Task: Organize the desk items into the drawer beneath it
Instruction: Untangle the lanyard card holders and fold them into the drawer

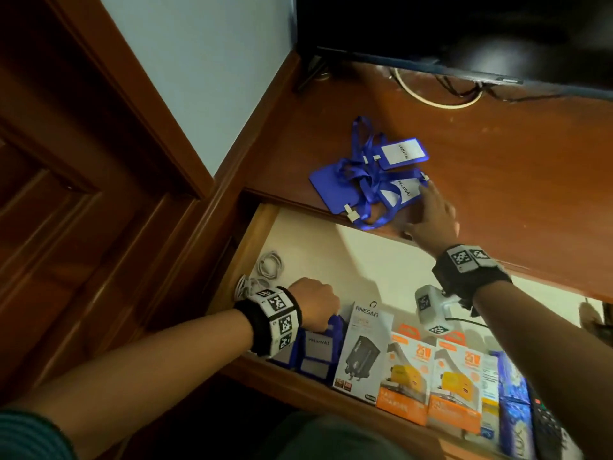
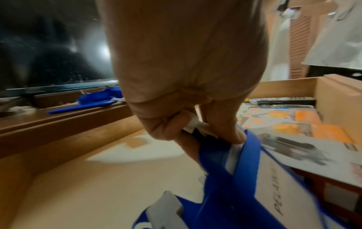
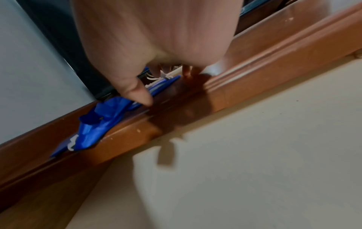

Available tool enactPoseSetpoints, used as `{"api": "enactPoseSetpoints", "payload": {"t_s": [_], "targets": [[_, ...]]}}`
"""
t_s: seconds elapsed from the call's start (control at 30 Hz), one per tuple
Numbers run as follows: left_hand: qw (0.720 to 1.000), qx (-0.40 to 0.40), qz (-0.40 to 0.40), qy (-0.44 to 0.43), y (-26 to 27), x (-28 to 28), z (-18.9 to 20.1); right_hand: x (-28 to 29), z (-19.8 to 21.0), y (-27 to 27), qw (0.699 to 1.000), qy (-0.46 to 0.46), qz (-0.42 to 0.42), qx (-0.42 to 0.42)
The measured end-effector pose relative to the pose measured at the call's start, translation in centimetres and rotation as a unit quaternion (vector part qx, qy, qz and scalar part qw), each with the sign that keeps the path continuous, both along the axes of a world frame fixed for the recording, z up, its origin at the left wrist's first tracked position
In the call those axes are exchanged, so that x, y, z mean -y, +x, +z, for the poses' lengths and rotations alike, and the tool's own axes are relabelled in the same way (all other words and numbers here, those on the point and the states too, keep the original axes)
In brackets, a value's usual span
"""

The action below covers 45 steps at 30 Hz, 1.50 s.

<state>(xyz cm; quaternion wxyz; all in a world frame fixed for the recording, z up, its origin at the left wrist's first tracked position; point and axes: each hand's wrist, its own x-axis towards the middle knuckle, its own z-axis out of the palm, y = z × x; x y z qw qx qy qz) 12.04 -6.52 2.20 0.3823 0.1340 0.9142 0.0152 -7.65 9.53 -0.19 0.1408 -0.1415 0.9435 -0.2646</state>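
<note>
Your left hand grips a blue badge holder inside the open drawer, near its left front corner. Your right hand, fingers spread loose, touches the tangled blue badge holders at the bench's front edge.

Right hand over the heap of blue card holders and lanyards, fingertips lost behind its own back, wrist view smeared. Left hand hides the top of the blue badge holder. The black remote control runs under the right forearm. The black screen is cut off at the top edge.
</note>
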Motion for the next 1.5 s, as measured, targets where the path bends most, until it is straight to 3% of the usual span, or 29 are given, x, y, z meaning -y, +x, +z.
{"api": "enactPoseSetpoints", "payload": {"t_s": [0.23,0.33,0.43,0.53,0.67,0.77,0.83,0.93,1.07,1.17,1.27,1.33,1.4,1.5], "targets": [[0.998,0.015,-0.054,-0.008,-0.6,-1.1,-2.6,-0.6,-0.1,1.9,0.999,0.035,-0.003,-0.032],[0.998,0.011,-0.066,-0.010,-0.7,-1.3,-3.5,-1.5,-0.2,3.2,0.992,0.109,-0.010,-0.065],[0.998,-0.003,-0.053,0.030,-0.8,-1.1,-4.1,-2.8,-0.6,4.6,0.974,0.192,-0.018,-0.116],[0.997,-0.004,-0.003,0.081,-1.1,-0.7,-4.5,-4.2,-1.1,5.3,0.962,0.212,-0.036,-0.168],[0.973,-0.128,0.095,0.167,-3.3,-0.3,-3.5,-5.4,-1.3,5.5,0.951,0.213,-0.064,-0.214],[0.910,-0.341,0.130,0.199,-6.1,0.4,-2.2,-5.6,-1.1,5.3,0.944,0.208,-0.073,-0.244],[0.892,-0.385,0.176,0.157,-8.2,1.0,-1.6,-5.8,-0.9,5.1,0.945,0.198,-0.074,-0.248],[0.917,-0.304,0.245,0.081,-11.0,2.0,-1.9,-6.1,-0.4,5.2,0.957,0.171,-0.069,-0.222],[0.944,-0.246,0.220,0.010,-13.2,3.8,-3.5,-7.0,-0.1,5.8,0.966,0.121,-0.096,-0.208],[0.949,-0.236,0.210,0.007,-14.0,4.7,-4.1,-8.4,0.5,5.5,0.962,0.011,-0.150,-0.227],[0.946,-0.207,0.247,0.016,-14.9,5.2,-4.1,-9.9,2.5,5.0,0.955,-0.138,-0.210,-0.155],[0.943,-0.202,0.266,0.010,-15.2,5.1,-4.1,-11.0,4.3,4.6,0.912,-0.274,-0.296,-0.074],[0.936,-0.215,0.277,0.009,-15.3,4.8,-4.1,-12.1,6.0,4.0,0.820,-0.412,-0.398,0.003],[0.929,-0.228,0.292,0.009,-15.3,4.6,-4.2,-14.1,7.9,3.2,0.682,-0.511,-0.523,0.038]]}}
